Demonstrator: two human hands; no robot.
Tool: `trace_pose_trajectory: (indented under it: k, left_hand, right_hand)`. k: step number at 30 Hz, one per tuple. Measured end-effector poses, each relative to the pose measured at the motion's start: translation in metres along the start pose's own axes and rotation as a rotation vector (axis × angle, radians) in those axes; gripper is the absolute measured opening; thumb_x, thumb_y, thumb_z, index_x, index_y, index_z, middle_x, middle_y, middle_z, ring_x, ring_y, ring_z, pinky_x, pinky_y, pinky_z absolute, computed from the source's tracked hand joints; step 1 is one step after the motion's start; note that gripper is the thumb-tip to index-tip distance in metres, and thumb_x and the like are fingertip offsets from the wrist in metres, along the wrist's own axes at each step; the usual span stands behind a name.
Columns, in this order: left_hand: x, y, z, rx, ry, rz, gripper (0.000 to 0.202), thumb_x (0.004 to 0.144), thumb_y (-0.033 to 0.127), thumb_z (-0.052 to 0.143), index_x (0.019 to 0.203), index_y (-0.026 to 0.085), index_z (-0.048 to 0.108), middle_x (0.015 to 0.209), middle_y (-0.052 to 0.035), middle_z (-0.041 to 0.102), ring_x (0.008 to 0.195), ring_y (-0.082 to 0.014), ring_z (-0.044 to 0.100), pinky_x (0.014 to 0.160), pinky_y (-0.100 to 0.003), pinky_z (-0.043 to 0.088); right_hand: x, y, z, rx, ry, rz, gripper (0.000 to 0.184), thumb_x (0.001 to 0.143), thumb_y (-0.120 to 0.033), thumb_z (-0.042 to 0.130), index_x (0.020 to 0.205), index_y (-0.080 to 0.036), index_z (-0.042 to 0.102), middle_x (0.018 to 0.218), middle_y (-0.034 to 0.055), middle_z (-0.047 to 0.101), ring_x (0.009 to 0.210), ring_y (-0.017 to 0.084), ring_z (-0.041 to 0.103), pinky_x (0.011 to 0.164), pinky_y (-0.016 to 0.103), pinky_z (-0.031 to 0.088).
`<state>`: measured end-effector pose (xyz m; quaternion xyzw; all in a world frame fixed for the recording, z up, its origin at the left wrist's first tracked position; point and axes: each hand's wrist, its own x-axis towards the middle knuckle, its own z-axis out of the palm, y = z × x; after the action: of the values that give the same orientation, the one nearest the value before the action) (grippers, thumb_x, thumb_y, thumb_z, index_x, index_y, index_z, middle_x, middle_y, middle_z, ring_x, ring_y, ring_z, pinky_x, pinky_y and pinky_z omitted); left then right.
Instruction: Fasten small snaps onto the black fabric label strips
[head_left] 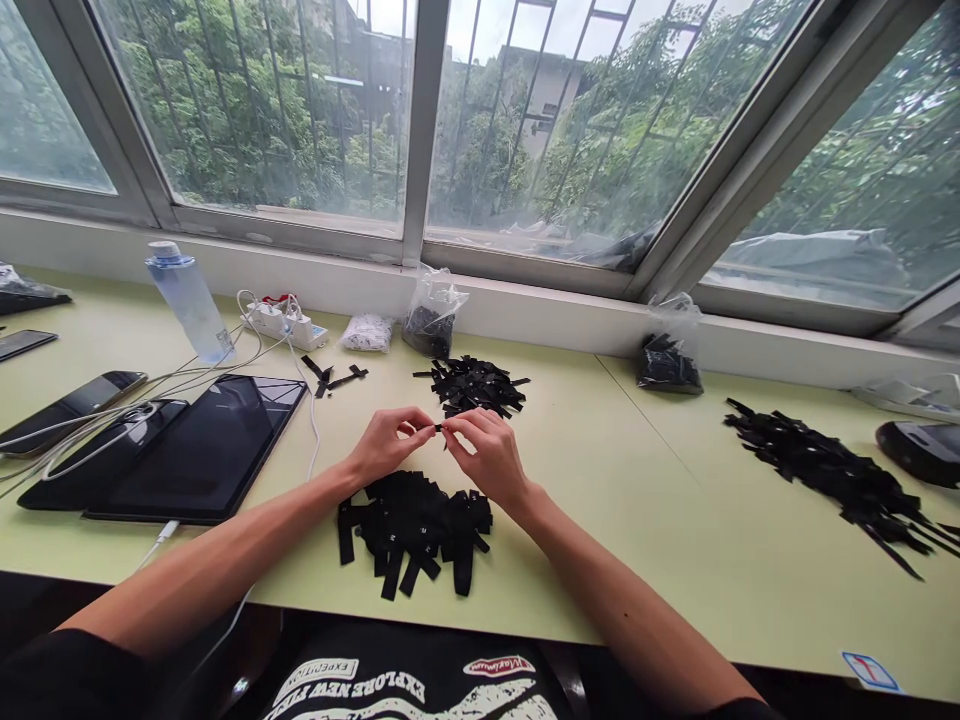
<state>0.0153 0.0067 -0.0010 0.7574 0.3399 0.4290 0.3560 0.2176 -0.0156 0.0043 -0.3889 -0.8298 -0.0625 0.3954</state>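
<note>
My left hand (pixel 394 440) and my right hand (pixel 487 450) meet above the table, each pinching one end of a small black fabric strip (pixel 439 428). Fingers cover most of that strip. Just below the hands, near me, lies a heap of black strips (pixel 420 530), some bearing small white marks. Beyond my fingertips a second pile of black strips (pixel 480 385) spreads on the pale green tabletop (pixel 600 470).
A tablet (pixel 202 450), phone (pixel 71 410), cables and a water bottle (pixel 191 300) stand left. By the window sill are a power strip (pixel 289 322) and clear bags of black pieces (pixel 431 320) (pixel 670 360). Another strip pile (pixel 832 480) lies right.
</note>
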Motion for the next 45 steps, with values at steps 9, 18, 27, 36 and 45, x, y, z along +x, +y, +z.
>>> trace_pose_trajectory:
  k: [9, 18, 27, 36, 45]
  left_hand:
    - [-0.002, 0.003, 0.001, -0.047, -0.033, -0.02, 0.028, 0.094, 0.04, 0.058, 0.096, 0.016, 0.074, 0.093, -0.0051, 0.075, 0.087, -0.0181, 0.068, 0.082, -0.031, 0.056]
    - [0.001, 0.002, -0.005, -0.198, -0.086, -0.064, 0.035, 0.097, 0.043, 0.055, 0.102, 0.014, 0.075, 0.09, -0.007, 0.074, 0.081, -0.0174, 0.064, 0.077, -0.029, 0.052]
    - [0.001, -0.003, -0.004, -0.327, -0.113, -0.078, 0.029, 0.087, 0.039, 0.07, 0.1, 0.015, 0.077, 0.095, -0.0099, 0.076, 0.089, -0.0204, 0.068, 0.084, -0.033, 0.055]
    - [0.001, -0.001, -0.003, -0.293, -0.075, -0.099, 0.027, 0.086, 0.039, 0.072, 0.099, 0.015, 0.077, 0.095, -0.0089, 0.077, 0.089, -0.0197, 0.069, 0.083, -0.032, 0.055]
    - [0.001, -0.006, -0.003, -0.299, -0.091, -0.095, 0.029, 0.087, 0.039, 0.072, 0.101, 0.015, 0.076, 0.097, -0.0088, 0.075, 0.09, -0.0187, 0.067, 0.084, -0.031, 0.054]
  right_hand:
    - [-0.005, 0.0, 0.006, 0.017, -0.011, -0.005, 0.014, 0.094, -0.016, 0.06, 0.1, -0.024, 0.07, 0.095, 0.0037, 0.075, 0.083, 0.02, 0.066, 0.079, 0.035, 0.05]
    - [-0.003, -0.001, 0.002, 0.125, 0.051, 0.007, 0.015, 0.094, -0.017, 0.059, 0.101, -0.025, 0.069, 0.095, 0.0041, 0.074, 0.084, 0.019, 0.067, 0.079, 0.035, 0.054]
    - [-0.002, -0.001, 0.002, 0.149, 0.061, -0.005, 0.013, 0.096, -0.019, 0.059, 0.101, -0.026, 0.068, 0.095, 0.0046, 0.072, 0.087, 0.019, 0.066, 0.08, 0.036, 0.053]
    - [-0.004, 0.001, 0.003, 0.009, 0.08, -0.042, 0.011, 0.095, -0.019, 0.061, 0.097, -0.025, 0.07, 0.094, 0.0046, 0.073, 0.083, 0.02, 0.066, 0.077, 0.037, 0.051]
    - [-0.004, 0.003, 0.003, 0.049, 0.04, -0.095, 0.02, 0.092, -0.014, 0.058, 0.106, -0.025, 0.069, 0.098, 0.0048, 0.074, 0.084, 0.02, 0.066, 0.076, 0.036, 0.055]
